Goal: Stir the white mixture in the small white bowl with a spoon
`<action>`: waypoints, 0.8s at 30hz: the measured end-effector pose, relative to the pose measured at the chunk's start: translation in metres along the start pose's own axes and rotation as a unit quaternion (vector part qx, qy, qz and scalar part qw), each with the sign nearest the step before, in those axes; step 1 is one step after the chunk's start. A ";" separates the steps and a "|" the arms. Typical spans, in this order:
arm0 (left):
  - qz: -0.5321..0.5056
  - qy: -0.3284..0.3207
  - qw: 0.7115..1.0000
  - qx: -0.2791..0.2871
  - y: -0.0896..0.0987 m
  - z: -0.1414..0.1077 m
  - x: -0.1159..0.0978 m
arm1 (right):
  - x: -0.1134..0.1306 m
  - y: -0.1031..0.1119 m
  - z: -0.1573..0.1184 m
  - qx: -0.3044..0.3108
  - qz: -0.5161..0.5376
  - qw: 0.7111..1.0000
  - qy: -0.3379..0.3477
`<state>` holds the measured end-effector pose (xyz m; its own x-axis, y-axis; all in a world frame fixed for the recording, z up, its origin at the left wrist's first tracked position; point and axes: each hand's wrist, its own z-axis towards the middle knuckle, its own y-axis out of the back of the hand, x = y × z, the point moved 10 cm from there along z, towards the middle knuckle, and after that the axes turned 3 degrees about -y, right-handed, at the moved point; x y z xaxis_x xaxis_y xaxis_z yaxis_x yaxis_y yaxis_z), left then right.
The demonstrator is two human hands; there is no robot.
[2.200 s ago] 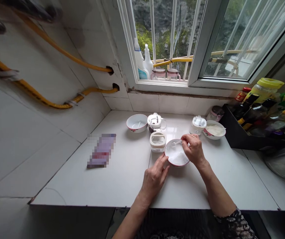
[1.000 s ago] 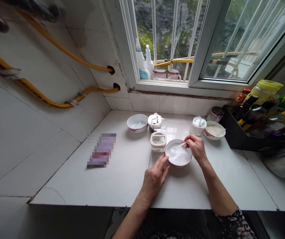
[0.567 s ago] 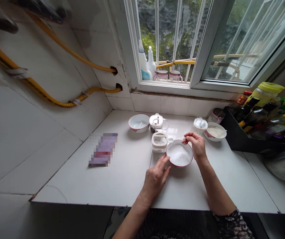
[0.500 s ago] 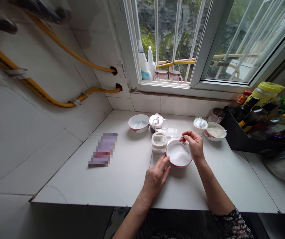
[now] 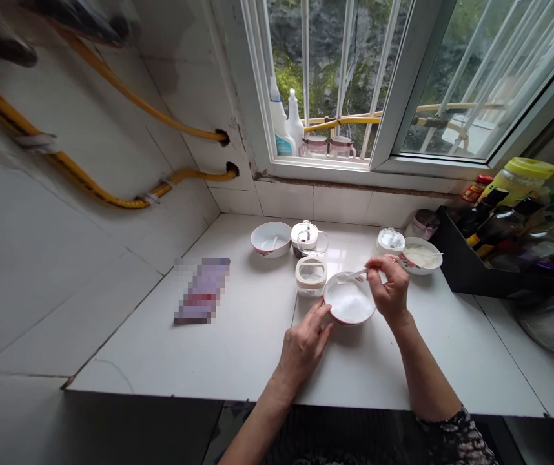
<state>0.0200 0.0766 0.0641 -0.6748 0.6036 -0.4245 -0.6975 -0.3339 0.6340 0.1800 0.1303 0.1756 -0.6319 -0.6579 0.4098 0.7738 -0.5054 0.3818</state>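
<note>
A white bowl [image 5: 354, 322] with a pink rim and white granules inside rests on the counter. My left hand [image 5: 305, 339] steadies it, thumb and fingers at its left edge. In my right hand [image 5: 389, 289] a small white spoon [image 5: 355, 274] is pinched by the handle, its head over the far left part of the bowl. Touching or nearly touching the bowl on its left is a clear jar [image 5: 311, 290] with a beige rim, its lid raised behind it. Behind that jar stands a white-lidded jar [image 5: 305, 234] with dark contents.
Another bowl [image 5: 259, 250] holding a spoon stands at the back left. At right are a lidded jar [image 5: 390, 241] and a bowl of whitish food [image 5: 421, 254]. A black box [image 5: 471, 265] of bottles fills the right corner. A blurred purple item [image 5: 204, 290] lies at left.
My right hand has moved right and slightly down, bringing the spoon from above the open jar to over the bowl. My left hand stays at the bowl.
</note>
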 end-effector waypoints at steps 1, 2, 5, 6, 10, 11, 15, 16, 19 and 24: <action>-0.001 0.000 1.000 0.000 0.000 0.000 0.000 | -0.004 0.005 0.001 0.000 -0.013 1.000 -0.001; -0.002 0.000 1.000 -0.001 0.000 0.000 0.000 | -0.008 0.009 0.001 -0.001 -0.024 1.000 0.000; -0.002 -0.003 1.000 -0.003 0.001 0.001 -0.001 | -0.014 0.012 0.000 0.014 -0.047 0.999 0.003; -0.001 -0.003 1.000 -0.002 0.001 0.001 -0.002 | -0.015 0.009 -0.001 0.027 -0.051 0.998 0.003; 0.000 -0.002 1.000 0.001 0.002 0.001 -0.002 | -0.015 -0.013 -0.008 0.104 -0.053 0.993 -0.003; 0.000 -0.001 1.000 0.001 0.002 0.001 -0.002 | -0.015 -0.017 -0.010 0.118 -0.047 0.992 -0.009; -0.001 -0.003 1.000 0.001 0.002 0.002 -0.002 | -0.026 -0.020 -0.013 0.110 -0.026 0.992 -0.064; -0.002 -0.004 1.000 0.000 0.002 0.002 -0.002 | -0.030 -0.018 -0.013 0.100 -0.024 0.991 -0.084; -0.003 -0.004 1.000 -0.001 0.003 0.001 -0.002 | -0.044 -0.008 -0.012 0.073 -0.014 0.986 -0.148; -0.001 -0.002 1.000 0.002 0.002 0.001 -0.001 | -0.062 -0.002 -0.015 0.051 0.035 0.970 -0.234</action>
<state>0.0194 0.0759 0.0663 -0.6721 0.6070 -0.4241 -0.6985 -0.3297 0.6351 0.2184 0.1637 0.1367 -0.5470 -0.3520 0.7595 0.8225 -0.3947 0.4094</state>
